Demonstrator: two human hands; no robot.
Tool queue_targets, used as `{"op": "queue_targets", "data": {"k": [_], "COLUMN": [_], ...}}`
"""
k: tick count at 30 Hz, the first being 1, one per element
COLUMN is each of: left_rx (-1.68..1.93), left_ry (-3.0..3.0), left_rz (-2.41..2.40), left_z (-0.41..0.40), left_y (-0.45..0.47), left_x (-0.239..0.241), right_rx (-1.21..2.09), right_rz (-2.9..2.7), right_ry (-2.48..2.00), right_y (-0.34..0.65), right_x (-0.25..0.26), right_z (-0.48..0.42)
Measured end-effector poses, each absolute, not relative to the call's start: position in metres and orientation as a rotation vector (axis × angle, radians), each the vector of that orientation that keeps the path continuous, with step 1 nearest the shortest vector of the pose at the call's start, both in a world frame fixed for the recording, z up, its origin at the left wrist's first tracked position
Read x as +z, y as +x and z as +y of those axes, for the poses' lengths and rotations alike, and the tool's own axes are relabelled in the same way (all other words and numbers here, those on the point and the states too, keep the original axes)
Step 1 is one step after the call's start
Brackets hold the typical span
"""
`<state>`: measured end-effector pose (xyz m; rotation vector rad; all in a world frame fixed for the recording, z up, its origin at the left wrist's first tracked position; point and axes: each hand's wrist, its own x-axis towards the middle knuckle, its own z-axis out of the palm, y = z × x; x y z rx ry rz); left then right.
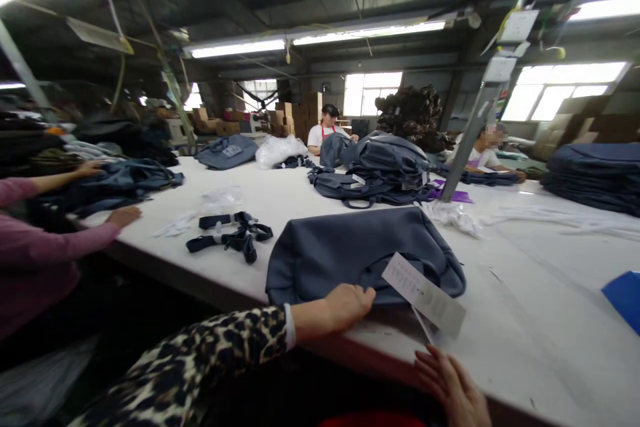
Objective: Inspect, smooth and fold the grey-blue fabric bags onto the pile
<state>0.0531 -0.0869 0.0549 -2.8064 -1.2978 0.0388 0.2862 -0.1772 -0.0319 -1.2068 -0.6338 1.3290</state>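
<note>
Fingers (369, 296) of the left hand (343, 310) are closed on the near side of a dark blue bag (320, 247); whether they grip handle or fabric is hidden. Right hand (453, 383): fingers mostly straight, at the near edge of the tabletop (540, 320); a thin white strip (423, 325) runs from beneath the tag down to the fingertips, but cannot tell whether it is pinched. Bag lies on its side on the tabletop, along the near edge, directly in front of the person. Printed white tag (425, 295) lies slantwise over its near right part, overhanging the bag's lower edge. Left of the bag, apart from it: bundled dark straps (230, 235). Beyond it: a heap of similar bags (383, 163), left of a metal post (467, 127). Far left: co-worker's pink sleeve (60, 240), both hands by dark blue fabric (125, 180).
</note>
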Motion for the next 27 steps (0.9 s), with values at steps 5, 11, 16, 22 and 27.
{"op": "queue_targets", "data": {"k": [5, 11, 16, 22, 27], "left_rx": [0.292, 0.079, -0.716, -0.353, -0.758], "left_ry": [-3.084, -3.256, -3.064, -3.313, -3.531], "left_rz": [-1.035, -0.846, -1.966, -2.283, -2.692], "left_z": [-0.093, -0.062, 0.004, -0.007, -0.086], "left_y": [0.143, 0.139, 0.029, -0.047, -0.008], "left_x": [0.054, 0.112, 0.157, 0.126, 0.084], "right_rx": [1.562, 1.517, 1.360, 1.357, 1.169], "right_rz": [-0.464, -0.413, -0.354, -0.517, -1.160], "right_ry": [-1.078, -1.112, -1.087, -1.218, -1.563], "right_y": [0.247, 0.237, 0.222, 0.270, 0.358], "right_x": [-0.040, -0.026, -0.022, -0.003, 0.050], "right_z": [-0.176, -0.175, -0.173, -0.141, -0.067]}}
